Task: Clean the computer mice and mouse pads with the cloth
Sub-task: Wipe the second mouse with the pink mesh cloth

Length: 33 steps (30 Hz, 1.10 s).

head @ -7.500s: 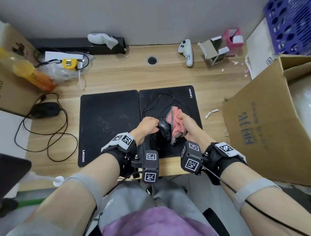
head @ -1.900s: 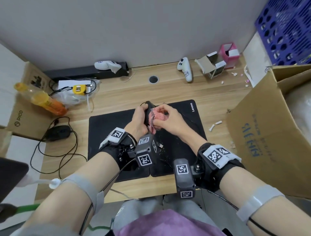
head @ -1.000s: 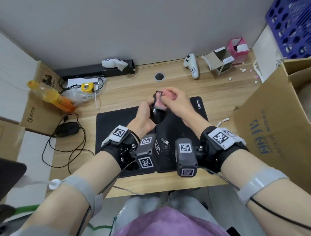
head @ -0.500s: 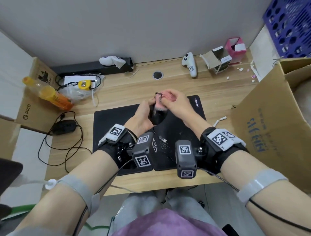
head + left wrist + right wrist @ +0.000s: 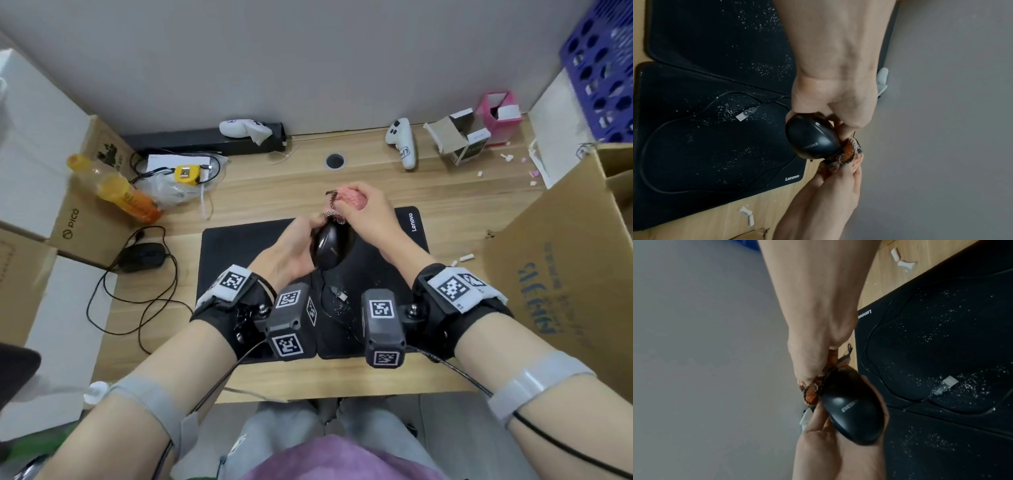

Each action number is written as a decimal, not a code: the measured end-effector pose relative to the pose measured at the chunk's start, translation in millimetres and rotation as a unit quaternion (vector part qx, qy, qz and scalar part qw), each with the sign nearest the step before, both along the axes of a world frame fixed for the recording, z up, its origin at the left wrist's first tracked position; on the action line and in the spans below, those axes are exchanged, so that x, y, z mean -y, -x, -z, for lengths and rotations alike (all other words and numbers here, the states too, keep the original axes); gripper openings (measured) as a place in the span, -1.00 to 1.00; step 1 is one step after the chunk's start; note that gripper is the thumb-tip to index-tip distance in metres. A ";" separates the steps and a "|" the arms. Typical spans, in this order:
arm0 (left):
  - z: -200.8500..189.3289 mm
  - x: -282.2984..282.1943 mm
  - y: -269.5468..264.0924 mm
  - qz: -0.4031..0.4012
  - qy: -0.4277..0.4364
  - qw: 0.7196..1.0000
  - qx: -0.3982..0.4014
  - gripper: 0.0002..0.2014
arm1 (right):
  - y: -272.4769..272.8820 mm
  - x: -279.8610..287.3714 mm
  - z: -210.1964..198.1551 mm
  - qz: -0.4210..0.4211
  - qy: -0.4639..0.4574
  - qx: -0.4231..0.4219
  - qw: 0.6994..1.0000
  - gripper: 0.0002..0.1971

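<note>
My left hand (image 5: 301,240) grips a black wired mouse (image 5: 330,246) lifted above two black mouse pads (image 5: 246,260). My right hand (image 5: 356,209) holds a bunched pink cloth (image 5: 349,198) pressed against the mouse's far end. In the left wrist view the mouse (image 5: 812,139) shows between the left hand's fingers, with the cloth (image 5: 849,152) at its tip. In the right wrist view the mouse (image 5: 853,412) shows its glossy back and the cloth (image 5: 818,386) touches its front. The cable's USB plug (image 5: 744,115) lies on the right pad (image 5: 694,146), which is speckled with white crumbs. A second black mouse (image 5: 142,257) lies far left.
A large cardboard box (image 5: 565,274) crowds the desk's right side. An orange bottle (image 5: 120,192), a yellow tape measure (image 5: 185,173), two white controllers (image 5: 402,144) and small open boxes (image 5: 462,137) stand along the back. White scraps (image 5: 462,258) lie right of the pads.
Both hands lifted the mouse off the right pad and carried it toward the pads' far edge. In the last half second the cloth stays at the mouse's front end with little shift.
</note>
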State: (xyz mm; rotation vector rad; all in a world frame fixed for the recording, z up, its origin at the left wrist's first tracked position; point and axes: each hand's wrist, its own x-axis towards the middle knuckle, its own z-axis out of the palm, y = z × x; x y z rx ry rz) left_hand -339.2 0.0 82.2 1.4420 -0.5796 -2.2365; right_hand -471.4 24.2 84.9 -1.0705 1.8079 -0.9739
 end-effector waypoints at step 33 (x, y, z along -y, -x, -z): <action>1.6 16.2 6.3 -0.049 -0.030 0.998 0.022 -0.63 | -1.3 -18.0 4.2 -0.149 -0.016 0.027 0.988 -0.71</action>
